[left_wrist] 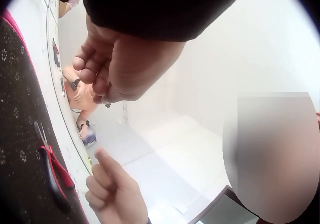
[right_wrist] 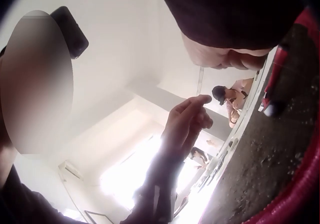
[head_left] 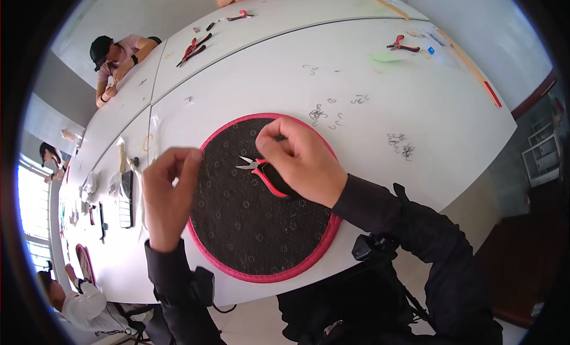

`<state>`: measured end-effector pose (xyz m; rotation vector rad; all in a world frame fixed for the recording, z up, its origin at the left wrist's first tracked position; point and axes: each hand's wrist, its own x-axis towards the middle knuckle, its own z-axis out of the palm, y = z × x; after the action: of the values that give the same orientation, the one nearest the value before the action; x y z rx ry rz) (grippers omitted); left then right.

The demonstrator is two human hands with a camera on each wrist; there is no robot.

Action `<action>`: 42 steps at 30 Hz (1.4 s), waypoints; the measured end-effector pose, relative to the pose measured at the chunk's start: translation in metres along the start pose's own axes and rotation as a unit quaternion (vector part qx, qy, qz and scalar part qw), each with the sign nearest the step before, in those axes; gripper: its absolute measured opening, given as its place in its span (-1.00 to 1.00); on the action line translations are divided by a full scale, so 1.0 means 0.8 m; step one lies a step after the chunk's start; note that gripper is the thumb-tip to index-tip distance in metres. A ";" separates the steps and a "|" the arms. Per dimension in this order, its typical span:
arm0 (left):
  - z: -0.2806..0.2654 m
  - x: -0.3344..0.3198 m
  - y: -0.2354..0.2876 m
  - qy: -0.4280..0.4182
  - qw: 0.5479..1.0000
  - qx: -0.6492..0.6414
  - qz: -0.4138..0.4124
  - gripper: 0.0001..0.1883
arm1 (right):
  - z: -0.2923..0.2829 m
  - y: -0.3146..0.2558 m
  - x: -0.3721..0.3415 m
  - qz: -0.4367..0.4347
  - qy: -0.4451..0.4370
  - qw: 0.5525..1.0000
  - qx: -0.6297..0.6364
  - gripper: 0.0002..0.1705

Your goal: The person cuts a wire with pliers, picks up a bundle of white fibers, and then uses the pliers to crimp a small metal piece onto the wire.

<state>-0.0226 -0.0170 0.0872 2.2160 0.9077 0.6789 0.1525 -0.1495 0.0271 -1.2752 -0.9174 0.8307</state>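
Note:
On a round dark mat (head_left: 237, 226) with a pink rim lie pliers (head_left: 270, 180) with red and black handles, their jaws parted and pointing left. My left hand (head_left: 168, 196) is raised over the mat's left edge, thumb and forefinger brought together. A small dark piece (left_wrist: 107, 104) shows at its fingertips in the left wrist view. My right hand (head_left: 306, 164) hovers above the pliers, hiding part of one handle. Its fingers are curled, with thumb and forefinger close together; I cannot tell whether anything is between them. The two hands are apart.
Small bent wire hooks (head_left: 317, 113) lie in loose groups beyond the mat, with more hooks (head_left: 407, 150) to the right. Other pliers (head_left: 404, 45) rest farther back. Bags and a dark phone-like slab (head_left: 126, 199) lie left. Other people sit around the white table (head_left: 249, 66).

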 end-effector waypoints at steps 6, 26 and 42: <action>0.077 0.088 -0.002 -0.131 0.986 -0.011 0.101 -0.80 | 0.001 -0.001 -0.006 -0.080 -0.097 0.984 0.124 -0.88; 0.256 0.158 0.041 -0.234 0.939 0.043 0.249 -0.86 | -0.015 -0.028 -0.009 -0.155 -0.076 0.982 0.079 -0.92; 0.262 0.140 0.057 -0.162 0.956 -0.036 0.243 -0.83 | -0.023 -0.026 -0.002 -0.211 0.000 0.976 0.058 -0.86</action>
<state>0.2045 -0.0346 0.0055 2.4070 0.1691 0.5254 0.1686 -0.1607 0.0468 -0.9335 -1.0757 0.5392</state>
